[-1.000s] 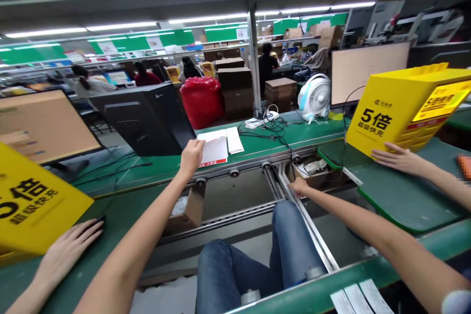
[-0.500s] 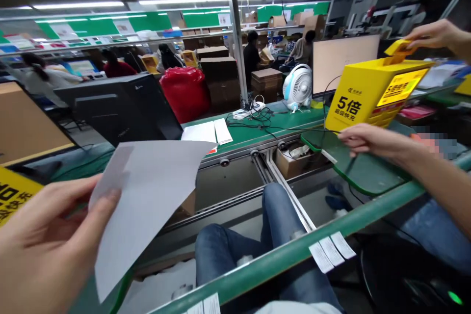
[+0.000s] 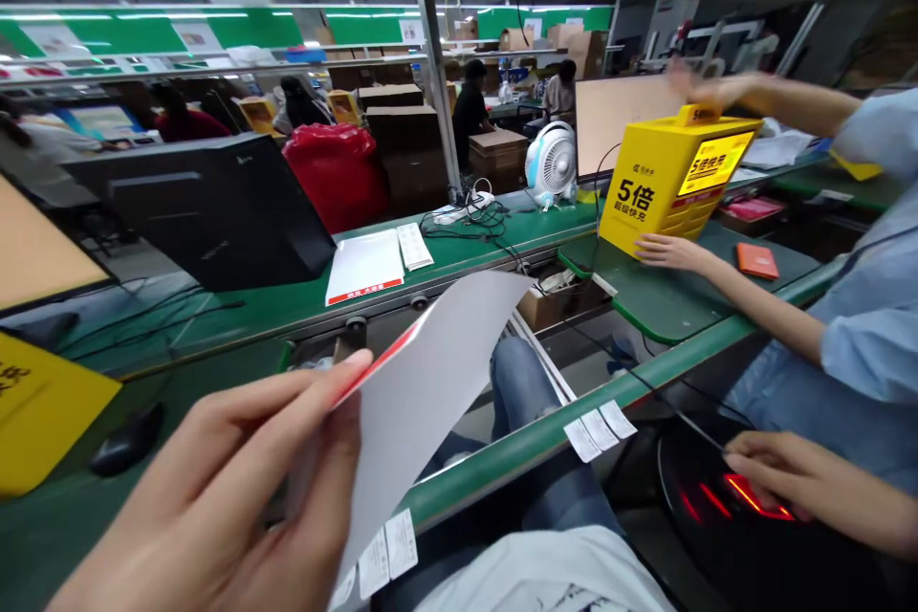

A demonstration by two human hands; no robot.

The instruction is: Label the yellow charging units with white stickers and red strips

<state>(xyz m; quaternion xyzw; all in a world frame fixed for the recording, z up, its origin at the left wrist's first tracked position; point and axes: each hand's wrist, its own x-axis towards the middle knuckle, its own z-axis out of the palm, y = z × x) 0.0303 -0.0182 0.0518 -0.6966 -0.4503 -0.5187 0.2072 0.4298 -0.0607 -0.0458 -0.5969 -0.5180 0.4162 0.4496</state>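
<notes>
My left hand [image 3: 236, 497] is closed at the lower left, pinching a white sheet [image 3: 430, 373] with a red edge between thumb and fingers. The sheet slants up to the right above my lap. My right hand [image 3: 775, 488] lies at the lower right with its fingers stretched flat on a black device [image 3: 688, 497] that glows red. A stack of similar white sheets [image 3: 365, 268] lies on the green bench [image 3: 251, 316] across the gap.
A person in a light-blue shirt [image 3: 875, 306] sits to my right, one hand [image 3: 670, 253] at the base of a yellow box [image 3: 674, 182], the other on top. A black computer case [image 3: 207, 210], fan [image 3: 552, 163], mouse [image 3: 129, 440] and cables are on the benches.
My left hand has pulled the white sheet from the far stack back towards me. My right hand has come down onto the glowing black device. The view has turned to the right.
</notes>
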